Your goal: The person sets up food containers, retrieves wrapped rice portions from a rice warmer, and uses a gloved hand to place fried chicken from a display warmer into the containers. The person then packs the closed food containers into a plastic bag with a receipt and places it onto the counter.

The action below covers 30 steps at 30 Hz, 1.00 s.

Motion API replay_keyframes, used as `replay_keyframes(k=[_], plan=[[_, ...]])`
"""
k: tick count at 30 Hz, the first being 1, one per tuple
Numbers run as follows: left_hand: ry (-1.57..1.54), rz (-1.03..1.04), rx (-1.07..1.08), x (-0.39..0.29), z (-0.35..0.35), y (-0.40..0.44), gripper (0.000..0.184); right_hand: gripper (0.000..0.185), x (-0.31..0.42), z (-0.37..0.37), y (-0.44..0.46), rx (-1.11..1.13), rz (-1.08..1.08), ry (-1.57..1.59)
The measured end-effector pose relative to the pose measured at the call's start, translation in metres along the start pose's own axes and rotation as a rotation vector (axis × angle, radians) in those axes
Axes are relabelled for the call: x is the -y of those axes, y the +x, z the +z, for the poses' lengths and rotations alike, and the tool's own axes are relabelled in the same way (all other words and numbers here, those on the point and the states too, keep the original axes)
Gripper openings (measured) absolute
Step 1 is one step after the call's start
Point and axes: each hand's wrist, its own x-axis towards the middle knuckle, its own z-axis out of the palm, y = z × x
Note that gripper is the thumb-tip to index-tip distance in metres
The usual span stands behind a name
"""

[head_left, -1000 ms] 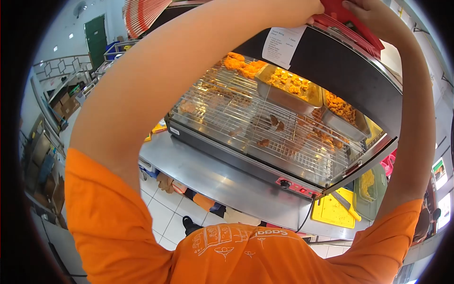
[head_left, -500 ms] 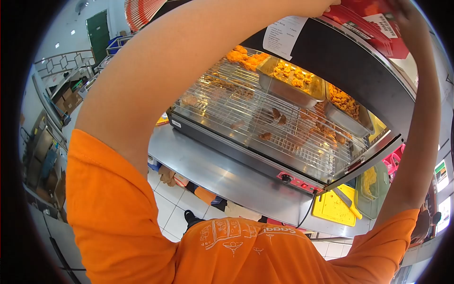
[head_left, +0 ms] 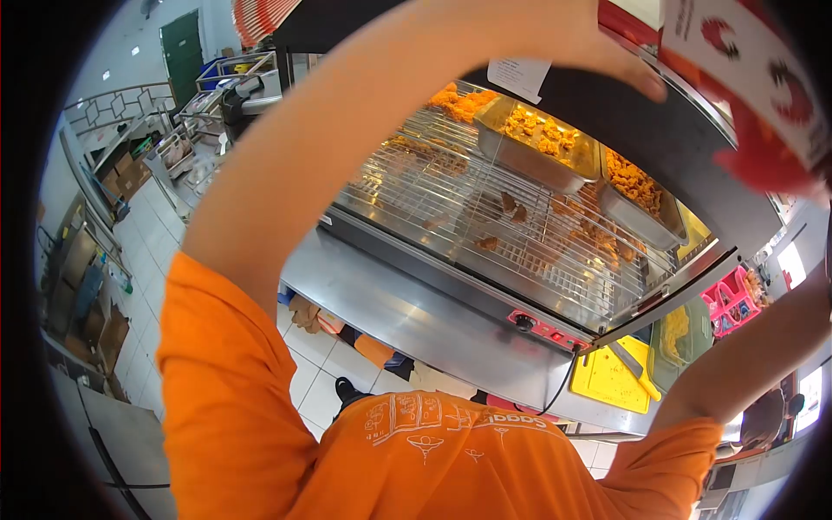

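Observation:
My left hand reaches over the black top edge of the glass food warmer, a finger stretched out and nothing seen in it; its other fingers are partly cut off. At the upper right, a blurred red and white carton is tilted in my right hand, mostly hidden at the picture's edge. Inside the warmer, fried pieces fill two metal trays, and more pieces lie on the wire rack. A printed paper hangs on the black panel.
The warmer stands on a steel counter. Right of it are a yellow cutting board with a knife, a clear container and a pink basket. A red-striped object is at the upper left.
My right hand has moved right and down with the red and white carton, away from my left hand. My left hand has shifted right over the warmer, and its finger now stretches out.

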Motion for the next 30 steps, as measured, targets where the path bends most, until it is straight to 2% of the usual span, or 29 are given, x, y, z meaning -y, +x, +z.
replay_keyframes(k=[1, 3, 4, 5, 7, 8, 9, 12, 14, 16, 18, 20, 22, 25, 27, 30], plan=[[-0.136, 0.007, -0.063, -0.011, -0.003, -0.021, 0.111, 0.030, -0.015, -0.009, -0.010, 0.094, 0.055, -0.071], [-0.620, -0.031, 0.008, -0.020, -0.005, -0.059, 0.105, 0.036, 0.009, -0.021, -0.052, 0.267, 0.706, 0.395], [-0.802, -0.095, 0.063, -0.026, 0.001, -0.077, 0.102, 0.039, 0.013, -0.025, -0.076, 0.288, 0.865, 0.615], [-0.745, -0.093, 0.013, -0.028, 0.022, -0.100, 0.121, 0.042, 0.017, -0.030, -0.099, 0.285, 1.041, 0.813], [-0.757, -0.141, 0.001, -0.022, 0.044, -0.114, 0.143, 0.044, 0.006, -0.033, -0.155, 0.136, 1.062, 1.172], [-0.833, -0.194, 0.044, -0.019, 0.049, -0.116, 0.146, 0.045, 0.005, -0.033, -0.176, 0.062, 1.071, 1.346], [-0.913, -0.249, 0.091, -0.018, 0.055, -0.118, 0.148, 0.046, 0.008, -0.031, -0.190, 0.061, 1.117, 1.368], [-1.344, -0.434, 0.202, -0.012, 0.077, -0.118, 0.142, 0.047, 0.012, -0.030, -0.225, 0.058, 1.235, 1.442], [-1.330, -0.451, 0.288, -0.008, 0.093, -0.134, 0.138, 0.046, 0.009, -0.031, -0.247, 0.064, 1.287, 1.528], [-1.386, -0.519, 0.294, -0.008, 0.113, -0.160, 0.134, 0.045, 0.020, -0.043, -0.263, 0.272, 1.348, 1.712], [-1.513, -0.628, 0.222, -0.010, 0.130, -0.201, 0.129, 0.039, 0.024, -0.053, -0.287, 0.525, 1.318, 1.676], [-1.613, -0.809, 0.227, -0.020, 0.149, -0.248, 0.118, 0.030, 0.040, -0.062, -0.303, 0.643, 1.414, 1.578], [-1.824, -1.055, 0.277, -0.038, 0.155, -0.280, 0.109, 0.024, 0.053, -0.071, -0.324, 0.687, 1.562, 1.407], [-1.837, -1.303, 0.303, -0.061, 0.185, -0.327, 0.096, 0.021, 0.057, -0.073, -0.348, 0.807, 1.671, 1.303], [-1.882, -1.383, 0.302, -0.065, 0.203, -0.352, 0.089, 0.020, 0.055, -0.074, -0.361, 0.867, 1.705, 1.232], [-2.027, -1.512, 0.238, -0.062, 0.216, -0.377, 0.082, 0.019, 0.045, -0.075, -0.371, 0.835, 1.661, 1.166]])
